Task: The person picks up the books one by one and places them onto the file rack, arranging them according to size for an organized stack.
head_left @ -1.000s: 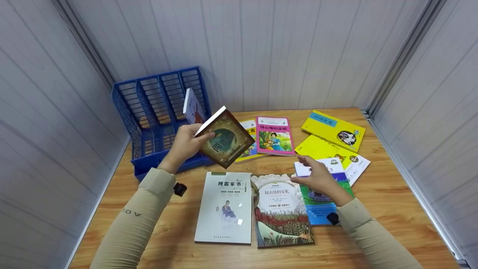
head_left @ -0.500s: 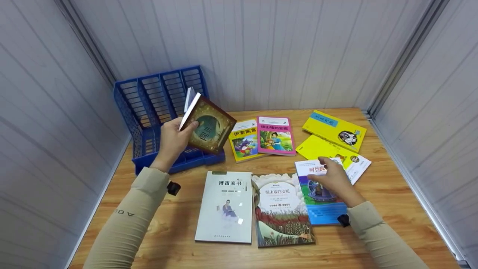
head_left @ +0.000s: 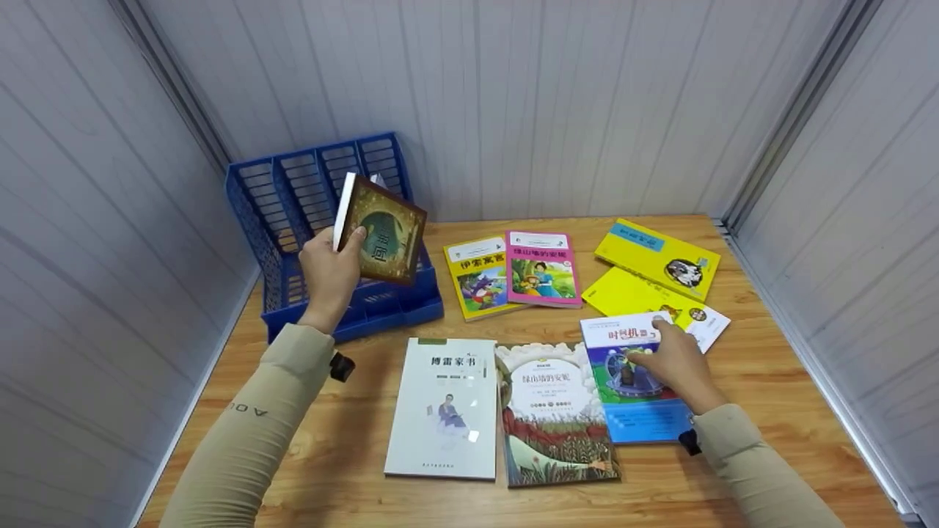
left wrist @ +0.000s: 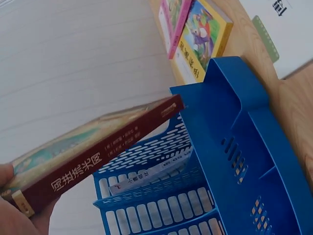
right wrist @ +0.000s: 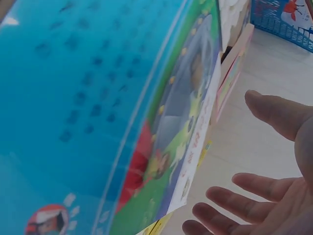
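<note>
My left hand [head_left: 331,275] grips a small brown book [head_left: 389,238] by one edge, thumb on its front cover. The left wrist view shows its dark red spine [left wrist: 98,154], tilted above the blue file rack [left wrist: 210,112]. A thin white-spined book [left wrist: 151,171] stands in one slot of the rack. My right hand [head_left: 675,363] hovers at the upper right part of a blue and white book [head_left: 645,422] on the table. In the right wrist view its fingers [right wrist: 249,205] and thumb are spread, with nothing held between them.
A pale grey book [head_left: 440,411] and a book with a flowery field cover [head_left: 557,433] lie in front. Behind them are a yellow-edged book [head_left: 477,282] and a pink book [head_left: 543,271]. Two yellow books [head_left: 660,257] overlap at the right. Panel walls [head_left: 543,110] enclose the table.
My left hand has carried the brown book leftward to the front of the rack, turning it more upright. My right hand has shifted right and down over the blue and white book.
</note>
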Available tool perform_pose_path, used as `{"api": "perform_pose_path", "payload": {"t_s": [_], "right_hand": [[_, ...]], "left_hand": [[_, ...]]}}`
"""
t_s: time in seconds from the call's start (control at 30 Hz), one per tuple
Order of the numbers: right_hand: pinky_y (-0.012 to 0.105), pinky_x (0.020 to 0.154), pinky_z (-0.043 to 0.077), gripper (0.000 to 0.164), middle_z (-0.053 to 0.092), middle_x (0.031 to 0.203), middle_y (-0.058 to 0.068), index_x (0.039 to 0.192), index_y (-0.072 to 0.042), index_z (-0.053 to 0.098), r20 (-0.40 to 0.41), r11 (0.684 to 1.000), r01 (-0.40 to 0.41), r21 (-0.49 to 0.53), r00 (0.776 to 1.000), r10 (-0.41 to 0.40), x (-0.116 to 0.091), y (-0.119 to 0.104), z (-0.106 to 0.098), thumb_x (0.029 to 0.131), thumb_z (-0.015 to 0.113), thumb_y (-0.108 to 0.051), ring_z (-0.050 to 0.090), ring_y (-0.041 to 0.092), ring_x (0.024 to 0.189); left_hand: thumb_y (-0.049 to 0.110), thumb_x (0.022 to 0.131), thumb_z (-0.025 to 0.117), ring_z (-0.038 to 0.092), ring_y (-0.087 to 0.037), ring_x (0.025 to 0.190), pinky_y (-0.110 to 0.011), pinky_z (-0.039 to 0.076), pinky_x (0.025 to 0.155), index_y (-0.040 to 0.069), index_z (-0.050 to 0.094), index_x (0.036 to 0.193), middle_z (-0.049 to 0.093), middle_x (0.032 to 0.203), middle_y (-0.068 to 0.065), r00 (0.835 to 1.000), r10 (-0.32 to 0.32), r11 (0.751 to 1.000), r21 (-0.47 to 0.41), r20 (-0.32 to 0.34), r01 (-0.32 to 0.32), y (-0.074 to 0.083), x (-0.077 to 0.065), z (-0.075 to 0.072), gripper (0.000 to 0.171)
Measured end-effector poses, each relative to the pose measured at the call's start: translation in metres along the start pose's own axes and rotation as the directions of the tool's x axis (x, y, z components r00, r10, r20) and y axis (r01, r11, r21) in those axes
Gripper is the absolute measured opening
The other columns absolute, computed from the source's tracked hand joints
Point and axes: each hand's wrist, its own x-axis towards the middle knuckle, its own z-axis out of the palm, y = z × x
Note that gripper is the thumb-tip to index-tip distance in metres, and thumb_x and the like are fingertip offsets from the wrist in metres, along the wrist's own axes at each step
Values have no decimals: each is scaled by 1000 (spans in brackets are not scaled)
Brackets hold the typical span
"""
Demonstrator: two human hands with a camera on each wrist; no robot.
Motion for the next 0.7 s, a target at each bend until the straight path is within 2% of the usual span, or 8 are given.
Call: {"api": "perform_pose_path", "payload": {"t_s": [0.13,0.3,0.4,0.57,0.7], "right_hand": [[73,114,44,88,49,154,43,157,15,42,-25,999,-32,-43,999,31,-2,8,3,95,83,-30,51,61,138],[73,114,43,91,48,151,46,154,20,39,-1,995,-76,-70,997,76,-3,16,4,93,83,-32,50,62,138],[74,111,46,95,50,148,47,154,22,38,16,993,-94,-74,995,96,-4,20,3,92,84,-34,53,62,135],[67,96,54,88,61,131,42,144,21,46,46,992,-108,-61,993,111,-5,26,3,90,86,-36,63,54,115],[58,84,55,77,67,118,34,137,16,53,56,995,-94,-33,994,96,-7,29,5,90,87,-34,65,41,99]], "left_hand": [[26,109,68,35,-12,48,-27,29,48,4,70,90,43,60,1,999,-18,1000,-1,-40,18,-1,3,4,30],[24,110,67,35,-14,50,-29,28,51,4,66,87,43,61,1,994,-32,999,34,-100,35,-3,10,13,30],[22,110,65,40,-18,56,-31,32,56,1,67,91,48,66,-3,990,-41,998,41,-133,47,-4,16,19,29],[22,112,61,54,-28,70,-38,42,67,-6,70,103,62,80,-13,984,-56,997,39,-171,64,-5,25,30,31],[22,113,60,60,-38,77,-48,48,73,-7,68,102,64,85,-20,980,-75,995,56,-185,87,-6,31,40,33]]}}
